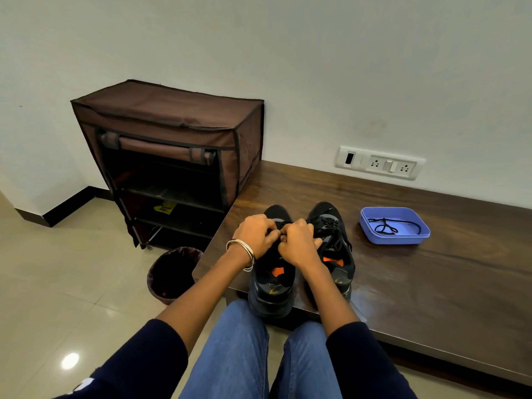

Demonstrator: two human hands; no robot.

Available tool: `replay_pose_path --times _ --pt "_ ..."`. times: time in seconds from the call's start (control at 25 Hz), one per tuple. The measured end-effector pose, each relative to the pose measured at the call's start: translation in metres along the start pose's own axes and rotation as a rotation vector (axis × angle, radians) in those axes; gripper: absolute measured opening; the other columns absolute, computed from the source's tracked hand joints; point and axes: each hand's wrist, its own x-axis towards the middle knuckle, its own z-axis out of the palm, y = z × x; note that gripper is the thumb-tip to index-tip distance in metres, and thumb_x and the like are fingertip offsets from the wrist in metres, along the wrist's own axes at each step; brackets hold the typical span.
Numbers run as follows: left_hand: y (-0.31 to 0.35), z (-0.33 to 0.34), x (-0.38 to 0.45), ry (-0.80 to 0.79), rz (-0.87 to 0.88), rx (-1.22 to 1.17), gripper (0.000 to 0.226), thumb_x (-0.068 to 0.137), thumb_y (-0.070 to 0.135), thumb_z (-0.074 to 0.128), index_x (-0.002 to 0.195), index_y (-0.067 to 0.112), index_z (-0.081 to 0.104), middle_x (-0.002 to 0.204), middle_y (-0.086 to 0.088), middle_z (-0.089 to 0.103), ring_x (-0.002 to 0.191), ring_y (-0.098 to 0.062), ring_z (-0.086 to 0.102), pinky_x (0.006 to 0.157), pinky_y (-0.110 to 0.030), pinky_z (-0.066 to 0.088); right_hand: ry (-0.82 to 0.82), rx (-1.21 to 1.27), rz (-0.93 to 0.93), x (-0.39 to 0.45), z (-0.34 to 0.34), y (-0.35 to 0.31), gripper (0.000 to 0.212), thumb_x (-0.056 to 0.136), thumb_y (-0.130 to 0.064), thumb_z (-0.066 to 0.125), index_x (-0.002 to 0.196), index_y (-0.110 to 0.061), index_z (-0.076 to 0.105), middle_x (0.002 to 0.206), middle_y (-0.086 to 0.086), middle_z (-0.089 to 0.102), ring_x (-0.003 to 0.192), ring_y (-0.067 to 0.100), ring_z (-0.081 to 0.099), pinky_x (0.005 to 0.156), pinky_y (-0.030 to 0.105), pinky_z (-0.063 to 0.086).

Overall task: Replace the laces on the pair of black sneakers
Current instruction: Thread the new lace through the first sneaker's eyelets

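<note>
Two black sneakers with orange insoles stand side by side on a dark wooden bench (431, 269), toes toward the wall. Over the left sneaker (272, 286), my left hand (254, 236) and my right hand (299, 243) meet with fingers curled, pinching its black lace near the upper eyelets. The lace itself is mostly hidden under my fingers. The right sneaker (334, 240) is laced and nobody touches it. A blue plastic tray (414, 239) to the right of the shoes holds a loose black lace (385, 226).
A brown fabric shoe rack (169, 156) with its front flap rolled up stands against the wall left of the bench. A dark waste bin (169, 275) sits on the tiled floor by the bench corner. A wall socket panel (380, 162) is above the bench.
</note>
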Motion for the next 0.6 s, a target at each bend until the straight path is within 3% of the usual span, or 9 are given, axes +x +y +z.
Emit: replay_pose_path --times 0.16,0.28,0.36,0.48,0.52,0.6 --pt "-0.002 0.001 -0.002 -0.032 -0.115 -0.295 0.029 0.089 0.020 0.058 0.060 0.016 0.056 0.071 -0.006 0.062 0.071 -0.018 0.055 0.066 -0.029 0.039 0.139 -0.164 -0.085 -0.001 0.003 0.003 0.023 0.092 -0.027 0.058 0.110 -0.015 0.064 0.122 0.005 0.051 0.121 0.027 0.039 0.091 0.049 0.035" --pt "-0.006 0.000 -0.003 -0.092 -0.224 -0.439 0.038 0.089 0.025 0.060 0.052 0.025 0.058 0.060 0.004 0.058 0.062 -0.009 0.051 0.059 -0.023 0.038 0.106 -0.141 -0.116 0.002 0.006 0.013 0.030 0.088 -0.041 0.065 0.111 -0.022 0.066 0.119 -0.002 0.052 0.119 0.022 0.039 0.092 0.048 0.035" --pt "-0.013 0.003 0.000 -0.095 -0.277 -0.538 0.033 0.087 0.030 0.065 0.055 0.023 0.064 0.058 0.004 0.058 0.061 -0.009 0.052 0.061 -0.025 0.041 0.149 0.138 -0.140 0.000 0.008 0.017 0.031 0.083 -0.050 0.068 0.098 -0.023 0.073 0.103 -0.007 0.056 0.109 0.014 0.046 0.088 0.042 0.040" --pt "-0.018 0.005 0.004 -0.100 -0.331 -0.630 0.028 0.084 0.035 0.068 0.061 0.019 0.071 0.061 0.000 0.062 0.060 -0.014 0.054 0.065 -0.031 0.046 0.353 0.820 -0.026 -0.005 -0.001 0.019 0.042 0.088 -0.049 0.062 0.071 -0.012 0.073 0.066 -0.003 0.061 0.066 0.007 0.056 0.067 0.030 0.046" --pt "-0.016 0.006 0.004 -0.113 -0.351 -0.647 0.031 0.085 0.033 0.067 0.057 0.021 0.070 0.059 0.001 0.061 0.058 -0.014 0.053 0.064 -0.031 0.045 0.379 0.857 0.012 -0.005 -0.005 0.022 0.044 0.090 -0.050 0.060 0.069 -0.013 0.072 0.060 0.000 0.060 0.058 0.009 0.054 0.063 0.028 0.043" --pt "-0.011 0.009 0.005 -0.135 -0.384 -0.721 0.041 0.088 0.028 0.065 0.047 0.021 0.064 0.047 0.004 0.053 0.049 -0.012 0.046 0.057 -0.030 0.039 0.254 0.685 0.009 0.001 -0.004 0.025 0.036 0.087 -0.046 0.067 0.068 -0.016 0.071 0.061 0.004 0.064 0.060 0.015 0.058 0.061 0.030 0.044"
